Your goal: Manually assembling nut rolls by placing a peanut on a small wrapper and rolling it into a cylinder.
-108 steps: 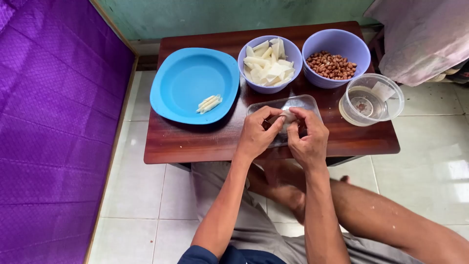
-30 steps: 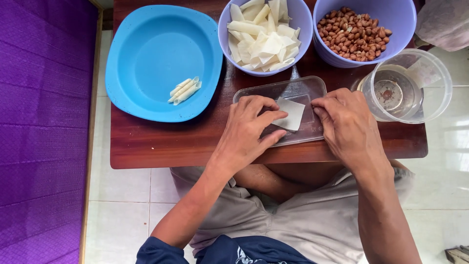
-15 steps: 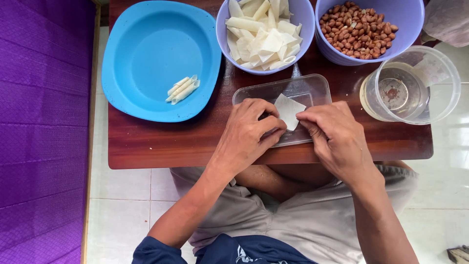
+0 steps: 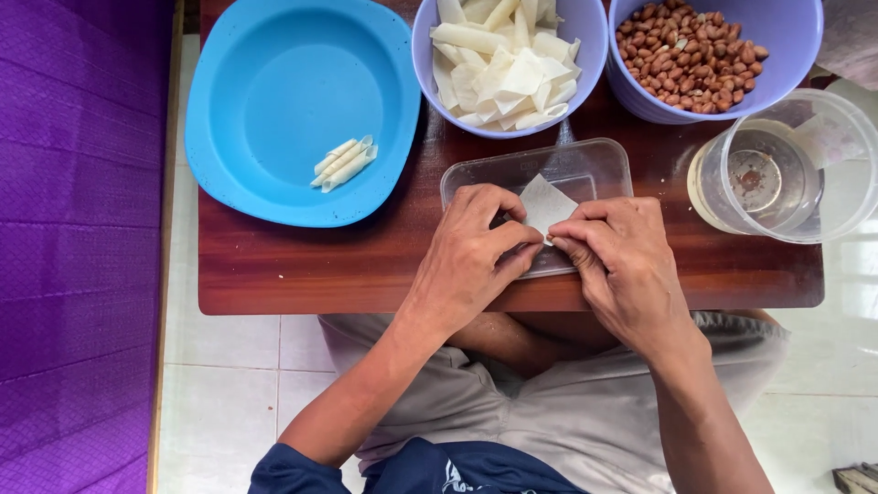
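Since the earlier frame the two hands have been brought closer, until their fingertips meet. A white wrapper sheet (image 4: 546, 203) is pinched at its lower edge by the left hand (image 4: 468, 256) and the right hand (image 4: 620, 265), fingers pressed together, over a clear tray (image 4: 549, 169) in the middle of the frame. Three rolled pieces (image 4: 343, 163) are seen on the blue plate (image 4: 274, 91) at upper left. Bowls of wrappers (image 4: 508, 59) and peanuts (image 4: 695, 50) are placed at the top, a clear cup (image 4: 786, 169) at right.
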